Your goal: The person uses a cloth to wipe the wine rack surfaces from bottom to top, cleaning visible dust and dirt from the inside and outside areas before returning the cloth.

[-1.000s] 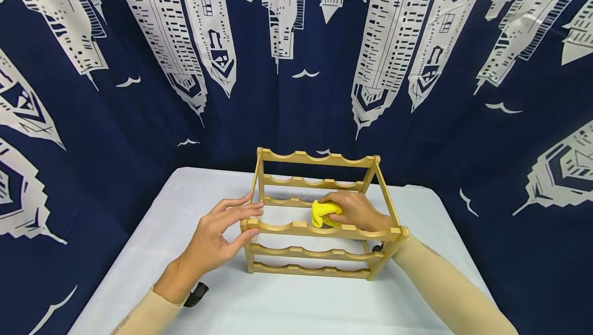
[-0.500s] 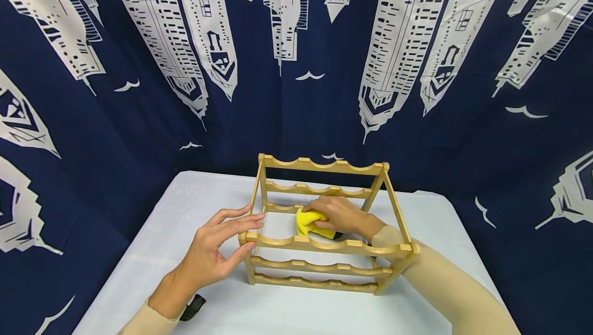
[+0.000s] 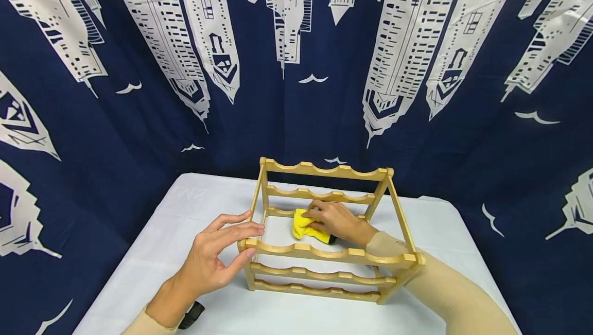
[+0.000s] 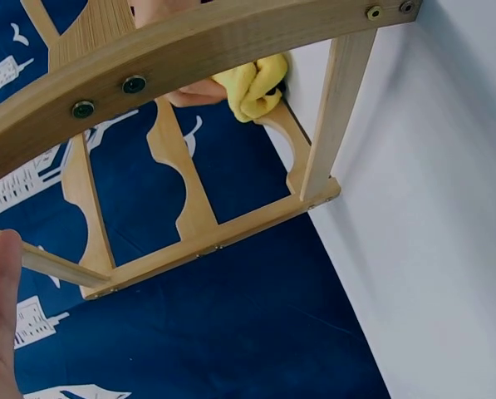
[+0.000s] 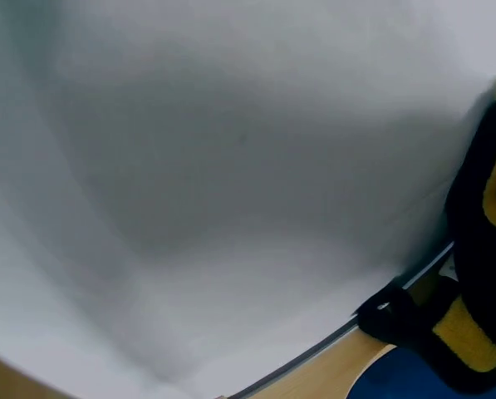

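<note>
A wooden wine rack point(image 3: 324, 253) with scalloped rails stands on the white-covered table. Inside its frame, my right hand point(image 3: 340, 220) grips a bunched yellow cloth point(image 3: 303, 224) with black edging, low down near the back bottom rail. In the left wrist view the cloth point(image 4: 254, 87) shows beyond the rack's side. My left hand point(image 3: 210, 252) is at the rack's front left top corner, fingers extended over the side rail and thumb by the front rail. The right wrist view shows the cloth's black and yellow edge point(image 5: 480, 324) near a wooden rail; the right fingers are hidden there.
A white cloth covers the table point(image 3: 194, 201). Behind it hangs a navy curtain point(image 3: 315, 113) printed with white buildings and birds. The rack's posts and rails surround the right forearm point(image 3: 445, 283). A black wrist strap point(image 3: 191, 315) sits at the left wrist.
My right hand has moved the yellow cloth leftward inside the rack. The left hand stays at the corner. The whole head view has shifted slightly.
</note>
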The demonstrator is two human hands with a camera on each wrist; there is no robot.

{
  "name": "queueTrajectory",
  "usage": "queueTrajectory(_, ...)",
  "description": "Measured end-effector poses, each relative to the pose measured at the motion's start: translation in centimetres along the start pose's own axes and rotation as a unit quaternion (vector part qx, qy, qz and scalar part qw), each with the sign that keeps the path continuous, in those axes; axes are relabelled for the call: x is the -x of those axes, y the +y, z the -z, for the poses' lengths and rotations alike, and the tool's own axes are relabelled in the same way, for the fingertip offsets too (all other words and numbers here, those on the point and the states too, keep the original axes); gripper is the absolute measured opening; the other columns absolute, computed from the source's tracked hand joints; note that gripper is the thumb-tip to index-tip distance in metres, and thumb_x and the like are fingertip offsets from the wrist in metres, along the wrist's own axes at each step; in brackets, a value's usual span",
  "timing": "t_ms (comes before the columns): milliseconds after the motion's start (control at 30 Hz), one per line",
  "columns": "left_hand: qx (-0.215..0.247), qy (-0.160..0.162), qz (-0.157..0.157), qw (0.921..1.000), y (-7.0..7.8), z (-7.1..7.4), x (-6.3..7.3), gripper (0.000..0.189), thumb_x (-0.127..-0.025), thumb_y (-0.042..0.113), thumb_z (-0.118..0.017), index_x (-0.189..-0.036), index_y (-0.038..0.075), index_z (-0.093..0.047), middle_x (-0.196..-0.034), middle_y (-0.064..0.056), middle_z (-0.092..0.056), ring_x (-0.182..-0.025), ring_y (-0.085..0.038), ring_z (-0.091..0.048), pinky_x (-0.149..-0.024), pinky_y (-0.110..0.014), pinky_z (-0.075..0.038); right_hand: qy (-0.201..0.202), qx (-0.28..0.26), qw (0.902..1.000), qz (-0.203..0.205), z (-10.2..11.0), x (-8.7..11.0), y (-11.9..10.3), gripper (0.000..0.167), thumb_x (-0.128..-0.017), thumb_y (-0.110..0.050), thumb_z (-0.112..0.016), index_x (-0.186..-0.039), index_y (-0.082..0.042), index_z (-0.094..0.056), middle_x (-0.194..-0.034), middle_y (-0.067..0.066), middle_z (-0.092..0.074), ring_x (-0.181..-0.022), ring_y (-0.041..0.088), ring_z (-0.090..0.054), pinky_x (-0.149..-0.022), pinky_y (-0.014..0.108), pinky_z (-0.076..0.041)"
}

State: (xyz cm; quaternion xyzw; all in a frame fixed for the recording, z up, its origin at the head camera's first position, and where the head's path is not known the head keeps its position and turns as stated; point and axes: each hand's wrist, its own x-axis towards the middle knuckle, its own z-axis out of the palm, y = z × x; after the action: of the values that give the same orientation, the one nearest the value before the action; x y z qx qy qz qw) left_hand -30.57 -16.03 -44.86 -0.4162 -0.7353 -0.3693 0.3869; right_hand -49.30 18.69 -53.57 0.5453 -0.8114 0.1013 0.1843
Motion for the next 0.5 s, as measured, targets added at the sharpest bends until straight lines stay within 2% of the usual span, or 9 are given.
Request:
queueTrajectory(167,-0.019,0.018,-0.011,0.9996,0.3,-0.1,-0.1,0.018,-0.113,0.027,-0.079,-0.118,0.011,-0.086,-0.105,0.001,-0.088,-0.112,-0.031,-0.083,-0.127,-0.027,-0.056,-0.022,0.028,0.9992,-0.018,0.6,0.2,-0.2,0.033,-0.098,-0.023,-0.097,-0.13,-0.018,-0.089,-0.115,0.007,-0.081,-0.083,0.018,-0.079,-0.076,0.03,-0.069)
queueTrajectory(300,-0.025,0.025,-0.014,0.9993,0.4,-0.1,-0.1,0.019,-0.114,0.03,-0.079,-0.114,0.012,-0.086,-0.103,0.002,-0.087,-0.109,-0.034,-0.081,-0.125,-0.026,-0.058,-0.056,0.038,0.9964,-0.052,1.6,0.7,-0.3,0.031,-0.099,-0.024,-0.097,-0.128,-0.018,-0.089,-0.112,0.008,-0.083,-0.087,0.022,-0.081,-0.076,0.034,-0.071)
queueTrajectory(500,-0.026,0.027,-0.011,0.9993,0.4,-0.3,0.0,0.019,-0.114,0.03,-0.079,-0.115,0.012,-0.086,-0.103,0.002,-0.087,-0.11,-0.036,-0.082,-0.125,-0.027,-0.058,-0.093,0.036,0.99,-0.099,3.2,1.4,-0.8,0.029,-0.098,-0.021,-0.097,-0.126,-0.015,-0.089,-0.111,0.01,-0.084,-0.086,0.024,-0.082,-0.072,0.035,-0.07)
